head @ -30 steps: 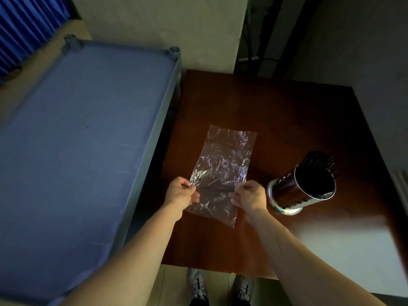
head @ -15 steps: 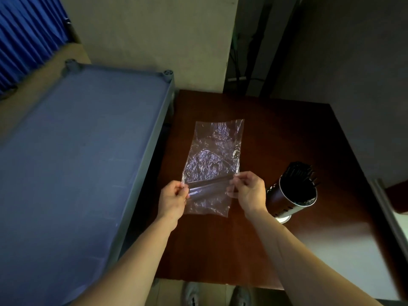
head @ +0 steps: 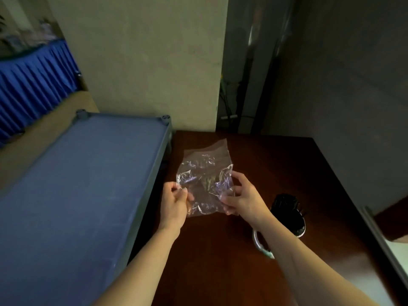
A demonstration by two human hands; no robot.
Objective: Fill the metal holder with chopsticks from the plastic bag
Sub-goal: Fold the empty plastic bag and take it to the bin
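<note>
Both hands, left [head: 175, 203] and right [head: 242, 198], pinch an empty plastic bag [head: 206, 180] above the bench [head: 220, 261], each grip closed on it; chopsticks [head: 286, 203] already fill the metal holder [head: 295, 226] nearby, so folding seems likely.

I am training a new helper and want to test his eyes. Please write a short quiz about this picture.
1. True or false: the clear crumpled plastic bag lies flat on the dark brown wooden table.
2. Which hands hold the bag?
A. left hand only
B. right hand only
C. both
3. What fills the round shiny metal holder?

Key: 1 false, it is held up. 2 C. 3 dark chopsticks.
</note>
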